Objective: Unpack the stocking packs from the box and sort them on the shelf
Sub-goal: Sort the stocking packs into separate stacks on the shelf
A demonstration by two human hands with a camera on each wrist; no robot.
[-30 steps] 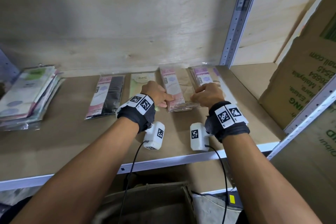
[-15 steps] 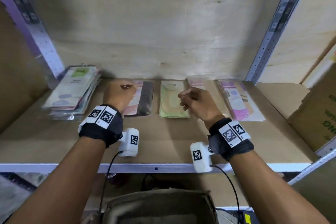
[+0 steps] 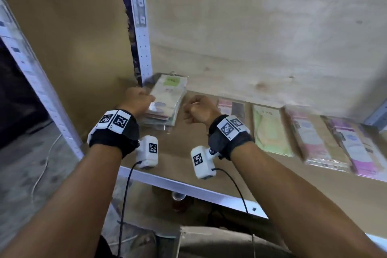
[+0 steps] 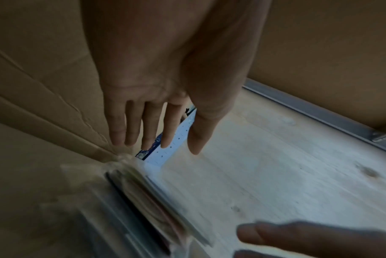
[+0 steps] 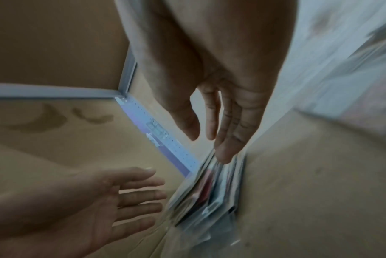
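Note:
A stack of stocking packs lies at the left end of the shelf, against the white upright. My left hand is at the stack's left side and my right hand at its right side, both holding nothing. In the left wrist view the left hand has straight fingers above the blurred stack. The right wrist view shows the right hand with straight fingers close over the stack, and the left hand spread open beside it. I cannot tell whether either hand touches the stack.
To the right, separate packs lie in a row: a black and pink pack, a green pack, a pink pack and a purple pack. A perforated white upright and a cardboard panel close the left side.
Both hands have moved left along the shelf, from the pink packs past the row to the stack at the left end. The head view has swung left with them.

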